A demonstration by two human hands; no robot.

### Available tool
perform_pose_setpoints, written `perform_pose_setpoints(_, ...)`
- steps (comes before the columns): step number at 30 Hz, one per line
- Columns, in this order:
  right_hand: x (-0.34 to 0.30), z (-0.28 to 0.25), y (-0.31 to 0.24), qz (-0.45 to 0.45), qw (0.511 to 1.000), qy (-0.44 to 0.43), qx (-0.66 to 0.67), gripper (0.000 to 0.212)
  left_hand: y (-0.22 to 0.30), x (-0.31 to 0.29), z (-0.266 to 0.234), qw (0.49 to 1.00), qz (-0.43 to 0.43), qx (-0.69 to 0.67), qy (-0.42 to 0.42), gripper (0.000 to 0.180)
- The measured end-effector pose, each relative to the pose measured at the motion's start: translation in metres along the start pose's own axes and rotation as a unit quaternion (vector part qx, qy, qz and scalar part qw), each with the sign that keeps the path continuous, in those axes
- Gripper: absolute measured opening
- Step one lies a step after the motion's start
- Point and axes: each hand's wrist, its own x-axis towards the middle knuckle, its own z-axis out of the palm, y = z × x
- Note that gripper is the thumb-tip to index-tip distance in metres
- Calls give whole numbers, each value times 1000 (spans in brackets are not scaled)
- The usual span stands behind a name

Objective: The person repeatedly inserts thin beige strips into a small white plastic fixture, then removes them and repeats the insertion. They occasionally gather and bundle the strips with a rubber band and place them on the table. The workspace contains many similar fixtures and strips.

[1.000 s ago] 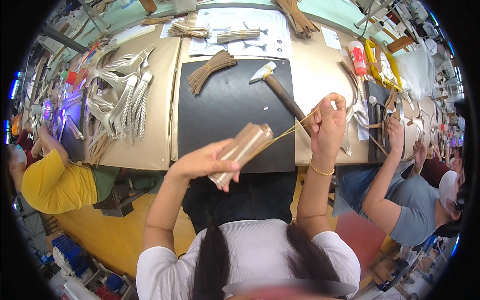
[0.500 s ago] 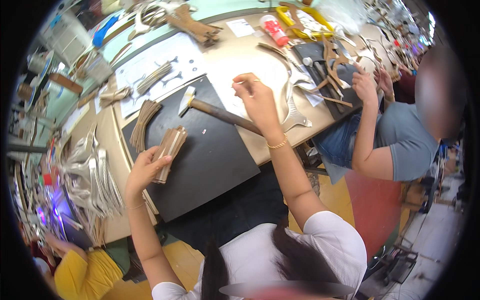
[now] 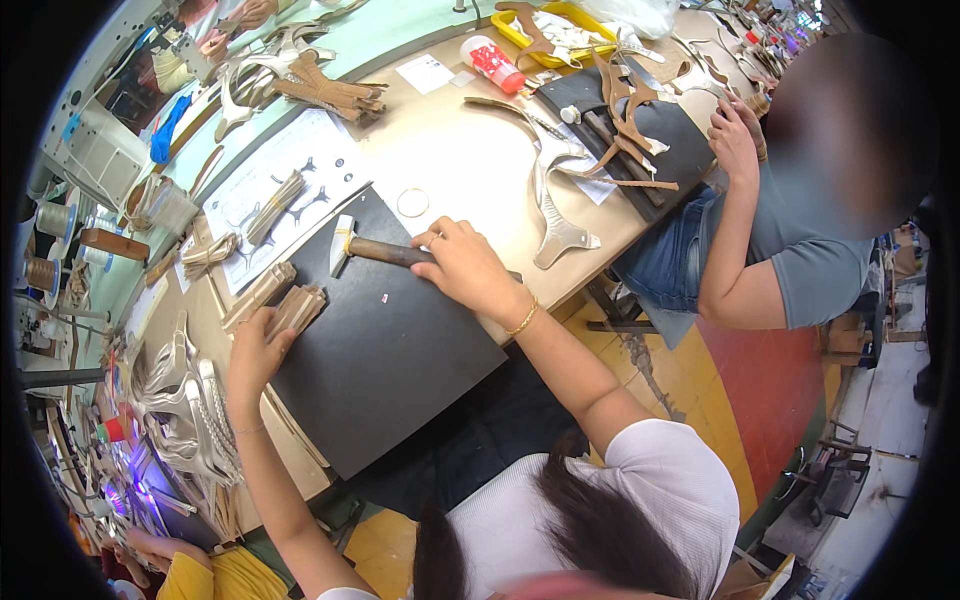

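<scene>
Strip bundle (image 3: 303, 308), head view: it's in your L hand (image 3: 258, 355), over the far-left part of the black mat (image 3: 400, 350), just beside a second brown bundle (image 3: 262, 287). L fingers are closed round it, thumb on the near side, strip ends poking out past your grip to the R. Prob. light, and bendy strip by strip but fairly stiff as a stack; looks like leather or similar, so not fragile, though smooth faces may slide on each other. Best hold: round the middle w/ thumb opposite fingers, squeezing evenly; pinch just one end and it'll likely fan out. Can't tell if anything's tied round it. Your R hand (image 3: 468, 262) is over the hammer (image 3: 385, 252), fingers bent and a bit apart at the handle; can't tell if they grip it or just rest. Thin yellowish band (image 3: 412, 204) lies on the pale tabletop (image 3: 440, 135) just past the R fingers. Edges: the mat's near edge is right by your lap, so keep loose strips back from it. Most room is mid-mat and toward you, w/ one small pale scrap (image 3: 385, 298) there; hammer limits you on the far side, and your neighbour's hand (image 3: 735, 145) is well off to the R.
</scene>
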Motion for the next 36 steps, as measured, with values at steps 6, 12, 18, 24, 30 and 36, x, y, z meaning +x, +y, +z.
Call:
perform_pose_setpoints(6, 6, 18, -16, -24, 999, 39, -18, 41, 12, -4, 23, 993, 56, -18, 98, 47)
perform_pose_setpoints(12, 11, 17, -22, 4, 999, 35, -32, 35, 31, -9, 42, 990, 62, -80, 95, 46)
perform_pose_setpoints(18, -13, -14, -22, 59, 988, 54, 133, 29, 41, -24, 63, 960, 116, 58, 246, 44)
perform_pose_setpoints(24, -47, -48, -28, 145, 886, -105, 427, 41, 42, -30, 71, 939, 127, 68, 312, 31)
perform_pose_setpoints(30, -63, -20, -33, 127, 895, -108, 413, 26, 48, -33, 79, 920, 132, 71, 362, 25)
perform_pose_setpoints(36, -77, -2, -32, 147, 878, -150, 429, 20, 53, -34, 83, 914, 157, 35, 372, 16)
